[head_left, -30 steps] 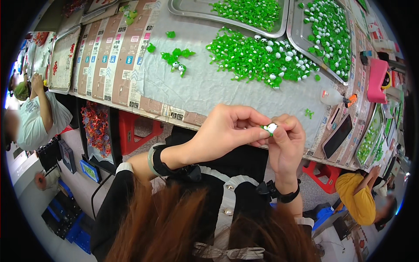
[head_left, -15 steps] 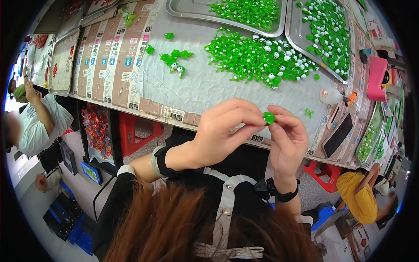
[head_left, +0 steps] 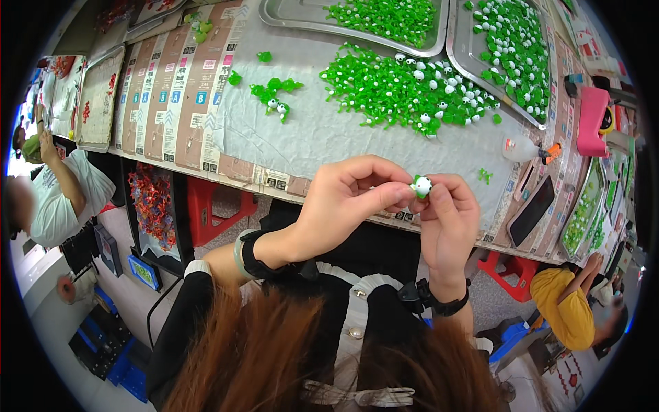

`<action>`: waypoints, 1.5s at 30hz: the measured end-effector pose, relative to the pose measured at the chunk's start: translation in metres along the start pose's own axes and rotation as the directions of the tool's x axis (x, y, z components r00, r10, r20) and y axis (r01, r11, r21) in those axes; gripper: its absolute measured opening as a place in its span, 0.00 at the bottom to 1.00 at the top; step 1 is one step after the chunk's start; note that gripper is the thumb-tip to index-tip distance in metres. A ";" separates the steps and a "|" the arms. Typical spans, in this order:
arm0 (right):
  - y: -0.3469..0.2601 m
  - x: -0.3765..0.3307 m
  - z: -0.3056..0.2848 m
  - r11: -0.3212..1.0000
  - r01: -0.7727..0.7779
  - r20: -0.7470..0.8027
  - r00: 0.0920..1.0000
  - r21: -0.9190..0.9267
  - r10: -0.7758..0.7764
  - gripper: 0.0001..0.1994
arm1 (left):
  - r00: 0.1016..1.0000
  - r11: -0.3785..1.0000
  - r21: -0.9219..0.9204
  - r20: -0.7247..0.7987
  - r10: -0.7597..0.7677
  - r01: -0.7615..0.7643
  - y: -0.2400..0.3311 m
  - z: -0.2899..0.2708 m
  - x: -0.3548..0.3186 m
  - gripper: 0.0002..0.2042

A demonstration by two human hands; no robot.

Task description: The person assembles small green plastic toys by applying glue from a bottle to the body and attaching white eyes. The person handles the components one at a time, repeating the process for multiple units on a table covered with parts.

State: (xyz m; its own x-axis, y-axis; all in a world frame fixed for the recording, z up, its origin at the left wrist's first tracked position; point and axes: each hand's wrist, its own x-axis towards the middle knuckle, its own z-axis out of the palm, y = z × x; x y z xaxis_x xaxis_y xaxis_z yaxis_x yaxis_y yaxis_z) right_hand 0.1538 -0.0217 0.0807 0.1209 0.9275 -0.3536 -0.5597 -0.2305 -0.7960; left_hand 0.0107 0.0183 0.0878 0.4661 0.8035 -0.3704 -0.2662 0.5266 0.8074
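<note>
Both my hands meet just in front of the table's near edge. My left hand [head_left: 347, 206] and my right hand [head_left: 449, 220] pinch one small green and white plastic figure [head_left: 421, 186] between their fingertips. Beyond them a big pile of the same green and white pieces [head_left: 405, 89] lies on a grey cloth [head_left: 309, 137]. A few loose green pieces [head_left: 274, 93] sit further left on the cloth, and one tiny piece [head_left: 485, 176] lies to the right of my hands.
Two metal trays [head_left: 439, 38] of green pieces stand at the back. A glue bottle with an orange cap [head_left: 525, 147] and a black phone [head_left: 532, 209] lie right, a pink tool [head_left: 592, 120] beyond. Cardboard sheets [head_left: 165, 89] cover the left. Other people sit at both sides.
The piece between my fingertips has been turned: it showed white, then green, and now its white face shows again. My hands stayed in the same spot.
</note>
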 end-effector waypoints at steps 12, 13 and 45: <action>0.005 0.003 0.003 0.994 0.027 -0.083 0.996 -0.106 -0.036 0.05 | 0.964 0.891 0.389 -0.030 0.265 -0.233 -0.008 -0.004 -0.002 0.04; 0.007 0.002 0.000 0.983 0.035 -0.123 0.991 -0.183 -0.058 0.05 | 0.932 0.789 0.558 -0.070 0.356 -0.259 -0.011 -0.013 0.000 0.04; -0.040 -0.006 -0.032 0.936 0.197 -0.059 0.973 -0.292 -0.223 0.22 | 0.976 0.829 -0.520 0.047 -0.212 0.205 -0.001 -0.031 0.016 0.06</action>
State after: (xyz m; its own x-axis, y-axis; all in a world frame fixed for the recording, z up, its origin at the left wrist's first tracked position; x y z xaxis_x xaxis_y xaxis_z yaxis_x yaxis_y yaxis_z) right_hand 0.2020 -0.0280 0.0988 0.2909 0.9366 -0.1953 -0.2601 -0.1191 -0.9582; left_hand -0.0075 0.0391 0.0665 0.5513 0.6595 -0.5109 -0.5641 0.7459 0.3542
